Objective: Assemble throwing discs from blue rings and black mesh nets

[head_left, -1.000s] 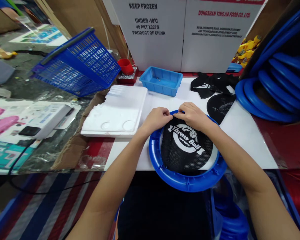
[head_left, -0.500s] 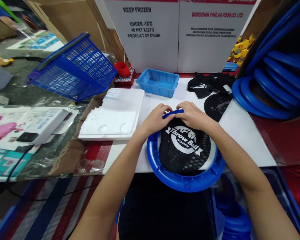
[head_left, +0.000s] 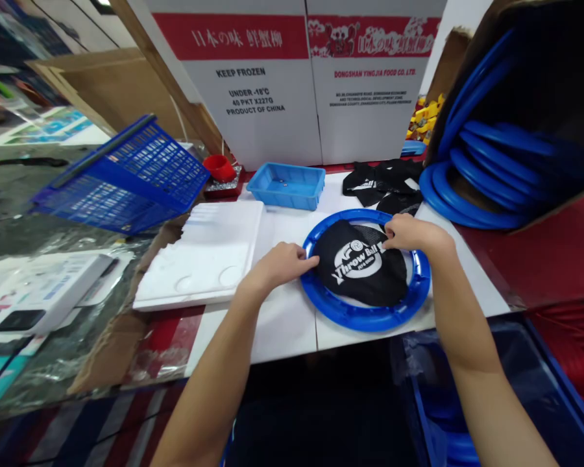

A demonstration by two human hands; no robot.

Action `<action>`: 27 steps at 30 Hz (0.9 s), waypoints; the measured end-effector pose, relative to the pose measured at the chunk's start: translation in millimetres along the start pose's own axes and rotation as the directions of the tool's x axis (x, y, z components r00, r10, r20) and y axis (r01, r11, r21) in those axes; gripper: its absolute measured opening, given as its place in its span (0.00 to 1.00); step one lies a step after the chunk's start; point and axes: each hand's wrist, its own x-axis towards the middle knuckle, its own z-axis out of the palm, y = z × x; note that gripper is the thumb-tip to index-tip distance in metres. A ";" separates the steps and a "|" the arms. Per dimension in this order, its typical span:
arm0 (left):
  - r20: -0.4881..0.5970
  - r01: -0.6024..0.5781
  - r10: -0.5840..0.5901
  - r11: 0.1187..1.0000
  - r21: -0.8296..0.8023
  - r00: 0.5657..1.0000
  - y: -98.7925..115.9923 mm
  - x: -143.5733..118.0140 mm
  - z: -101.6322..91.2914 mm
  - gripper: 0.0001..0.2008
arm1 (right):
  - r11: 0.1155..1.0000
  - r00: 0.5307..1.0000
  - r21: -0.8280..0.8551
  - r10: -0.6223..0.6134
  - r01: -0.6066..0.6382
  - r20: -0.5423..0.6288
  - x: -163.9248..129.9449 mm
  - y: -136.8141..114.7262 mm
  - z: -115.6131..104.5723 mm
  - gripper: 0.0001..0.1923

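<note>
A blue plastic ring lies on the white tabletop, its ribbed side up. Inside it is a black mesh fabric disc with white "Throw Ball" lettering, somewhat rumpled. My left hand is closed at the ring's left rim, thumb laid over the rim towards the fabric. My right hand reaches over the upper right rim, its fingertips pinched on the fabric's edge. Behind the ring, more black fabric pieces with white print lie in a loose pile.
Further blue rings spill from a carton at right. A light blue tray holds a few tiny parts. White foam, a blue basket and a red cup stand left. A blue crate sits below the table's right edge.
The ring now lies flat, farther onto the table. My hands have moved apart from the top of the rim to its left and upper right. The view has tilted up.
</note>
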 end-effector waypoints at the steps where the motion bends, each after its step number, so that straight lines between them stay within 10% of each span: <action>1: 0.165 -0.016 0.030 0.996 -0.086 0.986 -0.2 -3.7 -3.3 0.27 | 1.000 1.000 -0.021 0.006 -0.006 -0.015 2.6 0.7 4.9 0.18; 4: 0.565 -0.045 0.252 0.934 -0.354 0.785 3.6 -16.1 -13.7 0.27 | 0.999 0.998 -0.036 -0.021 0.019 -0.052 8.6 -5.1 14.7 0.18; 6: 0.595 -0.065 0.389 0.869 -0.491 0.704 9.3 -21.3 -18.4 0.25 | 0.997 0.998 -0.043 -0.059 0.057 -0.034 9.5 -14.9 15.0 0.15; 11: -0.040 -0.335 0.409 0.683 -0.649 0.912 22.8 -7.9 -14.5 0.20 | 0.942 0.942 0.012 -0.335 0.335 0.005 11.2 -57.8 14.6 0.06; 13: -0.291 -0.479 0.381 0.712 -0.513 0.878 24.5 6.1 -11.6 0.17 | 0.865 0.868 0.079 -0.494 0.496 -0.043 13.7 -77.6 21.5 0.03; 16: -0.236 -0.565 0.515 0.779 -0.272 0.824 22.2 28.8 -13.4 0.14 | 0.772 0.784 0.138 -0.613 0.620 -0.093 15.5 -96.2 33.7 0.04; 21: 0.007 -0.517 0.519 0.853 -0.078 0.855 6.1 50.3 -15.6 0.20 | 0.794 0.801 0.111 -0.585 0.598 -0.129 15.4 -87.8 37.0 0.05; 27: -0.120 -0.554 0.576 0.814 0.175 0.809 -5.2 47.7 15.5 0.18 | 0.829 0.834 0.117 -0.529 0.547 -0.155 20.8 -87.3 43.4 0.04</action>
